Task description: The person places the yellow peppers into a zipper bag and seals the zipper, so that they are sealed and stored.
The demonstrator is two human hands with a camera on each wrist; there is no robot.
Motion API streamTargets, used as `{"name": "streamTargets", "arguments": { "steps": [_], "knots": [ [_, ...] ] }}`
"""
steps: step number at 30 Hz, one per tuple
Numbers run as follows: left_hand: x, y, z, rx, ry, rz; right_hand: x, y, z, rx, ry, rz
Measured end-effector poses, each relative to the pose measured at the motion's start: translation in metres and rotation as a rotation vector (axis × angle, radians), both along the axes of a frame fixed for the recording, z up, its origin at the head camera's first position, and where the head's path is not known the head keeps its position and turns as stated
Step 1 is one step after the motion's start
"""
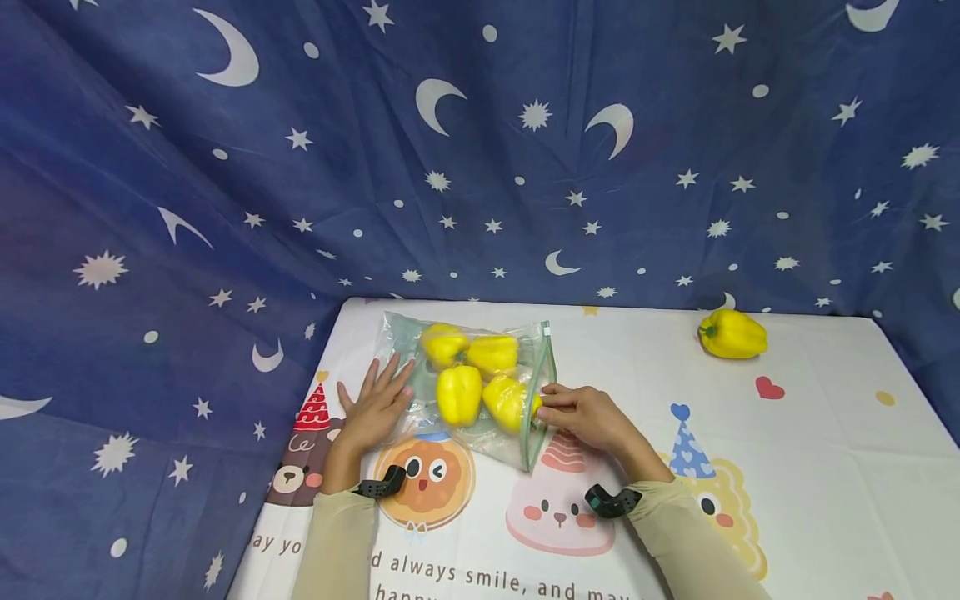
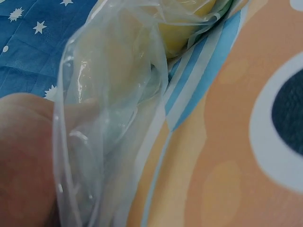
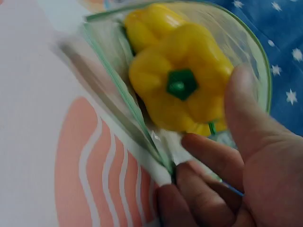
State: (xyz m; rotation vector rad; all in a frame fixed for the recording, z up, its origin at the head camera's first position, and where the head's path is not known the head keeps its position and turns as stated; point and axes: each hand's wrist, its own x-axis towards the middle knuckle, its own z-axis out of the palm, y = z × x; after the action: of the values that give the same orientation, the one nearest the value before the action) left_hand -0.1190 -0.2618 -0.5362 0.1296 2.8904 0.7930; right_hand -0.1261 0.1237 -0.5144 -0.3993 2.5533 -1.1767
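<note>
A clear plastic zip bag (image 1: 414, 417) with green edging lies on the table, its mouth toward the right. Several yellow bell peppers (image 1: 459, 396) are inside it. My left hand (image 1: 375, 408) rests with spread fingers on the bag's left end; in the left wrist view crumpled plastic partly covers that hand (image 2: 23, 161). My right hand (image 1: 588, 415) is at the mouth. In the right wrist view, its thumb and index finger are against a yellow bell pepper (image 3: 189, 61) with a green stem, just inside the mouth. Its other fingers bend by the green edge.
Another yellow bell pepper (image 1: 733, 335) lies alone toward the back right of the table. A white cloth (image 1: 825, 450) with cartoon prints covers the table. Behind and at the left hangs a blue curtain (image 1: 525, 233) with moons and stars.
</note>
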Motion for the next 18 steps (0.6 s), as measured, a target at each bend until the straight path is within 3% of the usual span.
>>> {"name": "streamTargets", "arguments": {
  "steps": [3,8,13,18],
  "knots": [
    [-0.001,0.000,0.000,0.004,-0.001,-0.002,-0.001,0.004,-0.001,-0.043,-0.057,-0.014],
    [0.000,0.002,0.002,-0.003,0.000,-0.012,0.002,0.002,0.003,-0.100,-0.042,-0.030],
    [0.000,0.001,0.004,-0.004,0.007,-0.016,0.000,-0.003,0.005,-0.171,0.001,0.039],
    [0.000,0.000,0.001,-0.004,0.008,-0.015,-0.007,-0.008,-0.004,-0.343,-0.102,0.113]
  ]
}}
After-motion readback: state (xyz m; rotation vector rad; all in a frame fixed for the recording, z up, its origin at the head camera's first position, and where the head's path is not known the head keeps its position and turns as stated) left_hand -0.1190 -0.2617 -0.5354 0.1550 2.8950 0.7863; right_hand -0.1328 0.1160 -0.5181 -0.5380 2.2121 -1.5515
